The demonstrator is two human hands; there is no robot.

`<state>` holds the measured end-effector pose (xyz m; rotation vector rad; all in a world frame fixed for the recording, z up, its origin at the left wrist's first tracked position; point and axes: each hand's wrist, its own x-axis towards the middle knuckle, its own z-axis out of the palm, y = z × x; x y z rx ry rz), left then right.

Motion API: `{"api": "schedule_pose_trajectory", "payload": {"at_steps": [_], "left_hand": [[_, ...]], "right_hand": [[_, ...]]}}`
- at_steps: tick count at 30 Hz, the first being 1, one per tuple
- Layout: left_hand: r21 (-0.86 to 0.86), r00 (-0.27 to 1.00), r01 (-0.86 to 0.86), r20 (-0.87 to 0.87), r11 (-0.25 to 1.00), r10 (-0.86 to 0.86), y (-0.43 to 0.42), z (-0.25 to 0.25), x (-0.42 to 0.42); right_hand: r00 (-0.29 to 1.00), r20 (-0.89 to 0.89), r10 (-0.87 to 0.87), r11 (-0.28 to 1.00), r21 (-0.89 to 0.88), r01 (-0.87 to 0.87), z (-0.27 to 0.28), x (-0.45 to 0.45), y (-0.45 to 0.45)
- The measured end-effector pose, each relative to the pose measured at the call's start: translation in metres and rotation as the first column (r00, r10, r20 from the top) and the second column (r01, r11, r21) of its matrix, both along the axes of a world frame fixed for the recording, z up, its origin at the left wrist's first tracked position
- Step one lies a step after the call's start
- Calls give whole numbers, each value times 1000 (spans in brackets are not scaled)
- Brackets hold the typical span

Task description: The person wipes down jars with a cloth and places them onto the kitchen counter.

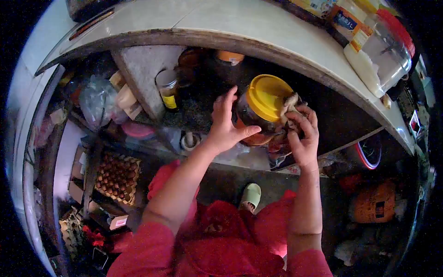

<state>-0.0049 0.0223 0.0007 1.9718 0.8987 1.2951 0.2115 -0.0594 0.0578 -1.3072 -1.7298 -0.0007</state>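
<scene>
L hand (226, 125) palm toward jar, fingers + thumb spread wide, curved round its left side; can't tell if it's gripping. R hand (305, 135) bent in from the right, fingers closed on crumpled brownish cloth (290, 111) against the lid's right edge. Jar (263, 110), round w/ ridged yellow plastic lid, is betw. hands at dark shelf (341, 108) under the tiled desk (258, 23); contents dark/reddish, unclear. Far left: metal-capped btl (167, 88), yellow label. Far right, on desk: clear red-lidded tub (380, 55), part-full of white stuff. Near left: tray (136, 190) of brown eggs (116, 175).
</scene>
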Motion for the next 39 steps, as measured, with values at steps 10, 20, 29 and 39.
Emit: {"api": "schedule_pose_trajectory", "payload": {"at_steps": [10,20,29,39], "left_hand": [[-65,987,128,101,990,-121,14,-16,28],[87,995,-82,-54,993,87,0,-26,18],[-124,985,-27,167,992,47,-5,-16,25],[-138,991,44,132,989,-26,0,-28,31]], "right_hand": [[983,-181,-5,998,55,15,-11,7,8],[972,-220,-76,993,75,95,-25,6,17],[933,311,-181,976,175,131,4,-56,-3],[957,-241,-163,977,97,191,-23,8,21]]}}
